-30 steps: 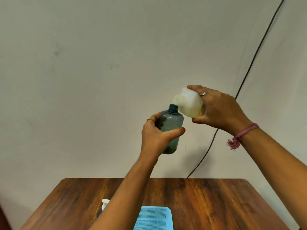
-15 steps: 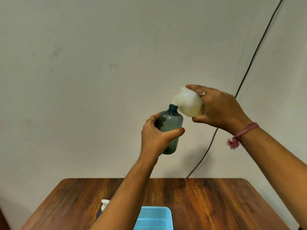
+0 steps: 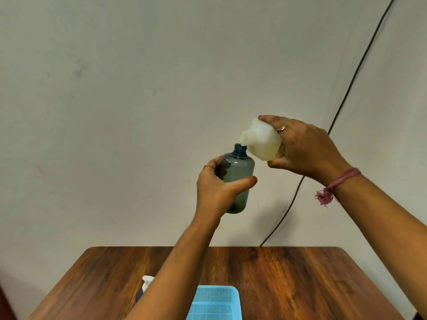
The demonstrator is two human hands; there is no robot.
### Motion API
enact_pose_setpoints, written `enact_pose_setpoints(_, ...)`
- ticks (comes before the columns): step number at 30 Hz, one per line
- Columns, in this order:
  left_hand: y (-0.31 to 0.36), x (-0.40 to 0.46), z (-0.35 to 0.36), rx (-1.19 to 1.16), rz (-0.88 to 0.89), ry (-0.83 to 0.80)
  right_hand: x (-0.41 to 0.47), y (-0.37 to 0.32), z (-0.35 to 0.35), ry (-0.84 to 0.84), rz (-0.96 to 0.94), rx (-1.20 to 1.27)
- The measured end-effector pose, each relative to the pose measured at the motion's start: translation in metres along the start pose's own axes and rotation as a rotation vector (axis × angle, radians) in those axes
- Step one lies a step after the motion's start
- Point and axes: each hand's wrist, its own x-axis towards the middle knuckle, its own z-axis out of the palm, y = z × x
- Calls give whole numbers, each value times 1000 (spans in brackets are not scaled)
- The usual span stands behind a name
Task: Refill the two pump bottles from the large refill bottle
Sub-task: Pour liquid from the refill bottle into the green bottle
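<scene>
a pale wall fills most of the view, with a thin black cable running down it on the right and ending behind the far edge of the table. the wooden table lies across the bottom, brown with streaked grain, its far corners rounded. a light blue basket with mesh walls sits at the near edge, near the middle, cut off by the frame.

both arms reach up in front of the wall, well above the table. the right hand is wrapped around the back of the white refill bottle, fingers over the top with a ring showing and the thumb beneath. the bottle is tipped over to the left, its open neck pointing left and slightly down, just above and to the right of the mouth of the grey bottle. yellowish liquid shows through its lower side. whether anything is flowing out cannot be told. a pink thread band is tied around the right wrist, its frayed end hanging down.

the left hand grips the grey see-through bottle around its middle, thumb across the front and fingers behind, one with a thin ring. this bottle stands upright with its screw neck uncapped. how much liquid is in it cannot be told.

on the table, left of the basket, a white pump top pokes out beside the left forearm, sitting on a dark bottle mostly hidden by the arm.
</scene>
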Motion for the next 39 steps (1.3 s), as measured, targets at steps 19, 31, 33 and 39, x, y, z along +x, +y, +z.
enact_pose_setpoints(19, -4, -1, -1, -12, -1, 3, 1, -2, 2, 7, -36, -19)
enact_pose_setpoints(31, -7, -1, -1, -27, -4, 2, 1, -2, 3, 8, -48, -23)
enact_pose_setpoints(33, -8, -1, -1, -26, -5, 2, 1, -2, 3, 11, -53, -25)
enact_pose_setpoints(39, -7, 0, -2, -31, -10, 4, 1, -3, 3, 13, -58, -27)
